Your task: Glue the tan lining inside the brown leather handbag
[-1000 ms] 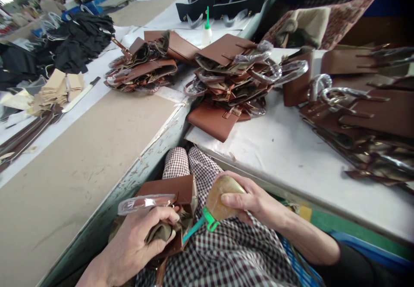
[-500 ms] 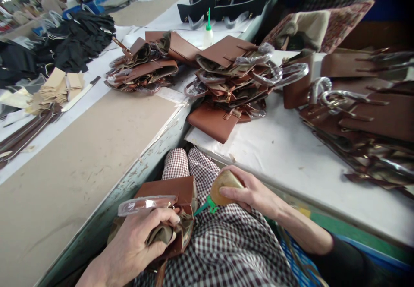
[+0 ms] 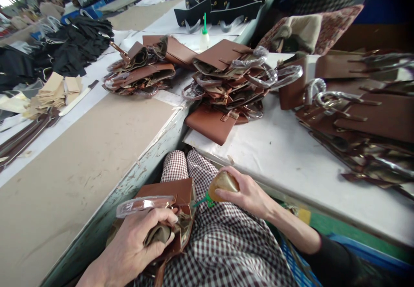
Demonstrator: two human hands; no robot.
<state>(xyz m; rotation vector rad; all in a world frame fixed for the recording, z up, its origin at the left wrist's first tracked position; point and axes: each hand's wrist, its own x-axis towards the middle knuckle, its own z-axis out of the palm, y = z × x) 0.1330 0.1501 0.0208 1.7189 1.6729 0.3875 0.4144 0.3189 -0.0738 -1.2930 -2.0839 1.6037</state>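
A brown leather bag (image 3: 171,192) with a plastic-wrapped handle (image 3: 142,204) rests on my lap, over checked trousers. My left hand (image 3: 139,244) is closed on the bag's olive lining near its open top. My right hand (image 3: 249,194) grips a small amber glue bottle (image 3: 223,182). The bottle's green nozzle (image 3: 201,200) points left and touches the bag's upper right edge.
A heap of brown bags (image 3: 226,84) lies on the white table (image 3: 284,153) ahead, with more bags (image 3: 359,114) at the right. Another brown pile (image 3: 142,69) and black pieces (image 3: 74,45) lie on the long left bench (image 3: 84,149). A white glue bottle (image 3: 203,36) stands behind them.
My right hand has lifted the glue bottle up and to the left, bringing the nozzle from the bag's lower side to its top edge. My left hand has kept its grip.
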